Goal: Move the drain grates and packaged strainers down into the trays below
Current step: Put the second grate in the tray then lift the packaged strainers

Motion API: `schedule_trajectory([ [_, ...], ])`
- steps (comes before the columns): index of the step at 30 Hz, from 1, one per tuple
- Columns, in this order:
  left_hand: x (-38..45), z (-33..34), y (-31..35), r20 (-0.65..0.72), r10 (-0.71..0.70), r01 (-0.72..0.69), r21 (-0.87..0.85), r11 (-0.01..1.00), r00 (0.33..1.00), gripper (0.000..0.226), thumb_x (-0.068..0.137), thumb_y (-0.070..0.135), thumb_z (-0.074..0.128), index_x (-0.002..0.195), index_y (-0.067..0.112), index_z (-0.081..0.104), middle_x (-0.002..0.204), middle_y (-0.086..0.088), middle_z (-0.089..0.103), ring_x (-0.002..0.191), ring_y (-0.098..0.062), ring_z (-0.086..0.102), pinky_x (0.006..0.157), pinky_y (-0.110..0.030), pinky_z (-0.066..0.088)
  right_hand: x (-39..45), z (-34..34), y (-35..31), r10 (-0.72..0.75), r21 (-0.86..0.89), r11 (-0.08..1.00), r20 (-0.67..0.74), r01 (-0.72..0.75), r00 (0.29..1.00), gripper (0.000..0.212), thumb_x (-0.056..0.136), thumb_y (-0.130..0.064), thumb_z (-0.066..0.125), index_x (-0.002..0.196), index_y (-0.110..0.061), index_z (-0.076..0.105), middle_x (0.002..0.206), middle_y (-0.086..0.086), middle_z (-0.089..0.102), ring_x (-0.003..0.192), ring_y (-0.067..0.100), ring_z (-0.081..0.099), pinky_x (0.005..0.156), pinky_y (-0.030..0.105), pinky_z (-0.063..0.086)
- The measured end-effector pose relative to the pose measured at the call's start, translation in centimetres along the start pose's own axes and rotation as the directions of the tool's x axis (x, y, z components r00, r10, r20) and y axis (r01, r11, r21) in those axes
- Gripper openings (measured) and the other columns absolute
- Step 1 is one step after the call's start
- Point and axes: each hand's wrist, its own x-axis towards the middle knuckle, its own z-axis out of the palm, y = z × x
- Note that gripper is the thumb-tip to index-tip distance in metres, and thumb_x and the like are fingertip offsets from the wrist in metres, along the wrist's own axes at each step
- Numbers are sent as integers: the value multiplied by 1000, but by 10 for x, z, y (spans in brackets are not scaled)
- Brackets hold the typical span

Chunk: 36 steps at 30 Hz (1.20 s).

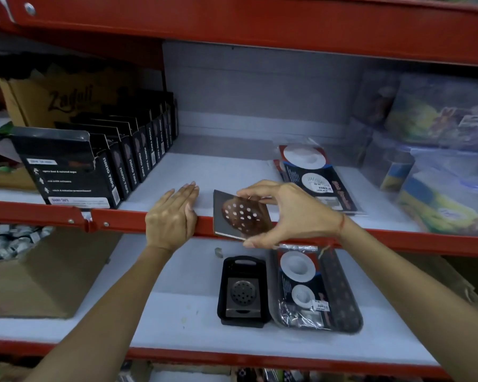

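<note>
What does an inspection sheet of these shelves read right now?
Surface: white upper shelf and lower shelf, red rails.
Job's things: grate in right hand; strainer packs on upper shelf; black tray holds a grate; long tray holds a pack.
Clutter: tape boxes, cardboard box, bagged goods.
Grips: right hand pinches grate; left hand flat on rail.
Cables: nothing seen.
Surroundings: store shelving.

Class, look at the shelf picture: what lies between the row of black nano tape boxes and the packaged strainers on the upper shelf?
In the head view, the left hand resting flat on the shelf edge and the drain grate held by the right hand; otherwise bare white shelf.
</note>
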Motion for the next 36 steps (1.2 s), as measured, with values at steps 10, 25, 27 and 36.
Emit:
schedule_trajectory([
  [10,0,0,-1,12,-4,4,0,1000,1000,44,96,12,30,115,4,69,118,-11,70,108,-22,68,99,-40,50,-38,82,26,61,-61,997,178,-51,982,91,55,-60,79,133,-22,49,127,-10,53,112,4,50,100,18,37],
  [25,-2,5,-4,-57,50,-49,8,999,997,48,97,14,26,117,5,69,120,-9,69,110,-19,67,100,-38,50,30,222,154,418,-283,905,449,-318,790,99,64,-34,81,145,-15,25,148,10,34,125,28,47,103,33,43],
  [27,-2,6,-5,-63,57,-56,6,998,996,49,97,14,25,118,5,68,120,-9,69,111,-19,67,100,-38,50,34,232,160,443,-304,893,454,-333,773,97,65,-34,82,143,-15,28,147,11,34,127,29,44,105,36,41],
  [36,-2,7,-6,-60,68,-69,-7,998,996,49,97,15,25,118,5,68,120,-9,69,112,-18,66,101,-39,49,28,238,155,429,-364,887,425,-284,797,60,78,-41,71,125,-8,52,140,17,45,124,32,47,102,38,43],
])
